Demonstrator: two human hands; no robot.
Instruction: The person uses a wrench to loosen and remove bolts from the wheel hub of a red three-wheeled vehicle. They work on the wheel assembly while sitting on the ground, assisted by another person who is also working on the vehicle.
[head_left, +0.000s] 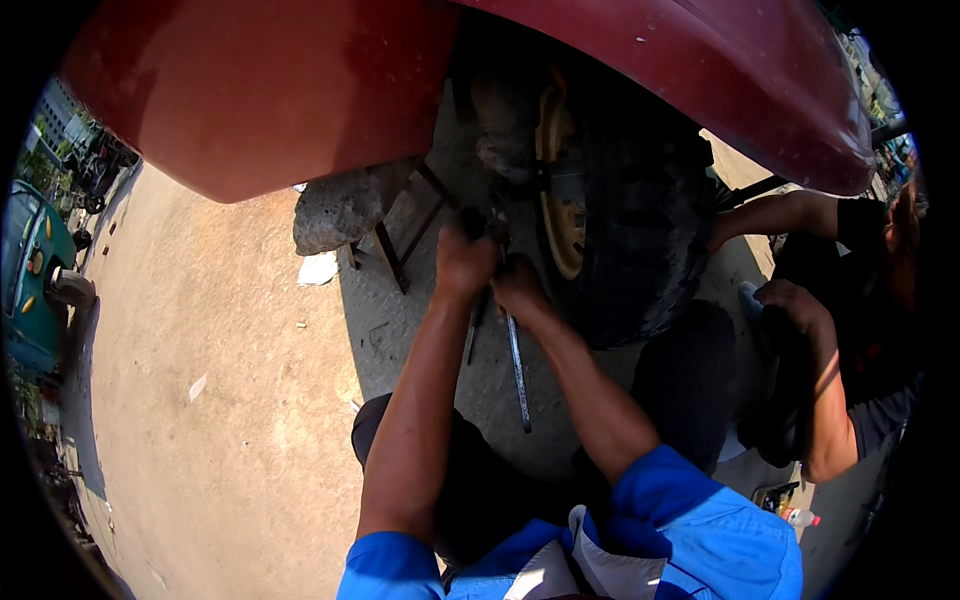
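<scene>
Both of my hands are raised under the red vehicle body (260, 100), just left of a big black tire (635, 250) on a yellowish rim (562, 235). My left hand (465, 255) is closed round a dark tool (471, 335), whose upper part is hard to make out in shadow. My right hand (520, 287), a little lower and to the right, grips a long silver wrench (519, 385) that hangs downward. A dark axle housing (505, 130) shows above my hands.
A stone block (330, 215) on a metal stand (390, 255) stands left. At right another person (830, 360) crouches, one hand by the tire. A plastic bottle (800, 517) lies lower right. A teal vehicle (35, 280) is at far left on the concrete ground (210, 400).
</scene>
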